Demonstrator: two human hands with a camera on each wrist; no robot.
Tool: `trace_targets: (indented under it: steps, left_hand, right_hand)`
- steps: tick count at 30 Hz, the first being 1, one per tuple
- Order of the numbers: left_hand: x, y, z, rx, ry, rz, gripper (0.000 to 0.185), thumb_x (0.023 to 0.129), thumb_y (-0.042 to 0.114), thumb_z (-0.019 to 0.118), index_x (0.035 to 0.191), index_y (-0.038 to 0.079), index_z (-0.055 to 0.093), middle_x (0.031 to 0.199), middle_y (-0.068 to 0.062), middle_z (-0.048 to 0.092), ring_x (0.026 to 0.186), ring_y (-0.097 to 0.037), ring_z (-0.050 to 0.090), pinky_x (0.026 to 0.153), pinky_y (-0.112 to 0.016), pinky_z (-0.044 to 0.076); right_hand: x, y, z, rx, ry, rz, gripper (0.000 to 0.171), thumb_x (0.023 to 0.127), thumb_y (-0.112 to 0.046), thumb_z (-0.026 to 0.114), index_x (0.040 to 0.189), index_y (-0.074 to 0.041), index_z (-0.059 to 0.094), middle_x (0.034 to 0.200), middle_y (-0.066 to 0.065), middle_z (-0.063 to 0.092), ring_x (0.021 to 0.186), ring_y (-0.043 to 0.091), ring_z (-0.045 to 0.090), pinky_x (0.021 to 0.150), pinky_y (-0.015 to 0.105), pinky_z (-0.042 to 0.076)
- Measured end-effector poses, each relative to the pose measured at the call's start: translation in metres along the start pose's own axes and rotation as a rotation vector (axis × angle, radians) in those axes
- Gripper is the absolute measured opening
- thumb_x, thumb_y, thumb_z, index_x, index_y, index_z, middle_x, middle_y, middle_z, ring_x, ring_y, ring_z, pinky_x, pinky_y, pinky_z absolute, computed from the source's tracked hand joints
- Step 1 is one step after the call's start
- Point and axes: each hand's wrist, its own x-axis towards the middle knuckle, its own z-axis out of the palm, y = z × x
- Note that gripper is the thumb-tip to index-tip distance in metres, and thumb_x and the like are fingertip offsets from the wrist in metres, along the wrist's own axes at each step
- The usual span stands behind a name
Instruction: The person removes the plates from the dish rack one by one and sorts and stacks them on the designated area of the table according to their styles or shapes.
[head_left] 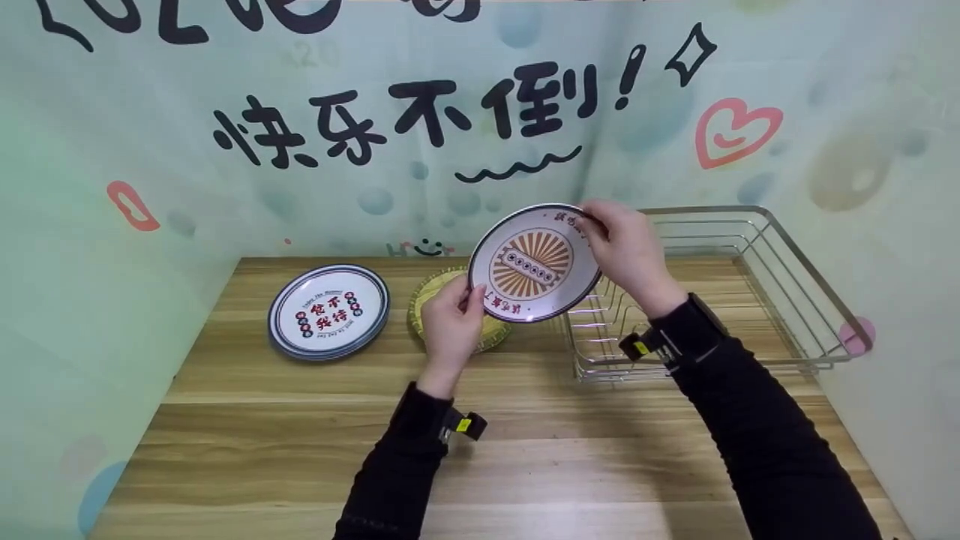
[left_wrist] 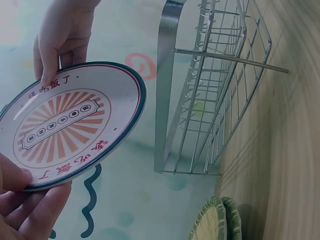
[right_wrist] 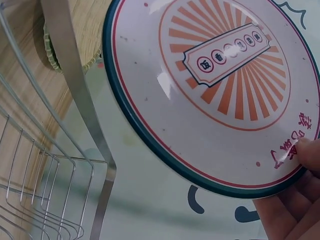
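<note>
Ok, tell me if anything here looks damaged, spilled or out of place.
Nothing stands out. The sunburst plate is whole, gripped at opposite rims by the left hand and right hand above the table. The wire rack stands upright and the striped plates sit neatly stacked beside the green woven dish.

The head camera looks forward and down over the table (head_left: 525, 465) toward the wall. The left wrist camera sits close under the plate (left_wrist: 70, 125), facing the rack (left_wrist: 210, 100). The right wrist camera is closer still, looking up at the plate's face. All three share the plate and rack.
</note>
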Motion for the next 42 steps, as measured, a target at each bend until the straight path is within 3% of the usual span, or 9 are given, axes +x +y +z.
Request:
trace_targets:
  steps: [8, 13, 22, 26, 33, 42]
  left_hand:
    - [-0.001, 0.002, -0.005, 0.014, 0.002, -0.002, 0.012, 0.087, -0.003, 0.070, 0.098, -0.006, 0.072, 0.087, -0.016, 0.074, 0.070, -0.023, 0.070, 0.063, -0.027, 0.059]
    - [-0.001, 0.002, -0.008, 0.008, 0.008, -0.008, 0.009, 0.086, -0.003, 0.070, 0.094, -0.006, 0.072, 0.082, -0.014, 0.073, 0.067, -0.021, 0.068, 0.060, -0.027, 0.058]
    - [0.000, 0.002, -0.013, 0.044, 0.010, -0.009, 0.012, 0.085, -0.002, 0.071, 0.097, -0.004, 0.073, 0.083, -0.012, 0.073, 0.066, -0.019, 0.066, 0.059, -0.026, 0.057]
    - [0.000, 0.001, -0.014, 0.061, 0.025, -0.005, 0.011, 0.085, -0.001, 0.072, 0.095, -0.003, 0.074, 0.082, -0.011, 0.073, 0.067, -0.019, 0.067, 0.060, -0.026, 0.057]
    - [-0.002, 0.001, -0.015, 0.053, 0.034, -0.030, 0.011, 0.085, 0.000, 0.073, 0.095, -0.003, 0.075, 0.082, -0.011, 0.073, 0.066, -0.018, 0.067, 0.060, -0.026, 0.057]
    - [-0.003, 0.001, -0.016, 0.029, 0.026, -0.017, 0.011, 0.084, -0.003, 0.072, 0.095, -0.004, 0.074, 0.082, -0.013, 0.073, 0.067, -0.021, 0.068, 0.060, -0.026, 0.057]
  right_hand:
    - [-0.001, -0.002, 0.000, 0.037, -0.031, 0.004, 0.014, 0.098, -0.012, 0.062, 0.103, -0.001, 0.070, 0.094, 0.015, 0.070, 0.079, 0.026, 0.061, 0.069, 0.038, 0.050]
    - [-0.002, -0.006, -0.001, 0.044, -0.092, 0.013, 0.020, 0.101, -0.021, 0.059, 0.107, -0.003, 0.067, 0.092, 0.012, 0.068, 0.076, 0.024, 0.059, 0.066, 0.038, 0.049]
    - [-0.011, -0.012, -0.006, 0.051, -0.196, 0.040, 0.048, 0.100, -0.030, 0.059, 0.138, -0.001, 0.052, 0.115, 0.018, 0.066, 0.101, 0.032, 0.063, 0.090, 0.047, 0.050]
    - [-0.013, -0.008, -0.004, 0.056, -0.207, 0.030, 0.052, 0.100, -0.032, 0.059, 0.141, -0.002, 0.050, 0.118, 0.018, 0.065, 0.105, 0.032, 0.062, 0.092, 0.047, 0.049]
    - [-0.019, -0.004, -0.002, 0.069, -0.219, 0.020, 0.052, 0.100, -0.032, 0.059, 0.142, -0.002, 0.048, 0.114, 0.018, 0.066, 0.099, 0.030, 0.063, 0.086, 0.046, 0.052]
    - [-0.024, -0.003, -0.003, 0.087, -0.230, 0.018, 0.055, 0.100, -0.031, 0.059, 0.145, -0.003, 0.045, 0.122, 0.020, 0.063, 0.110, 0.033, 0.061, 0.096, 0.048, 0.048]
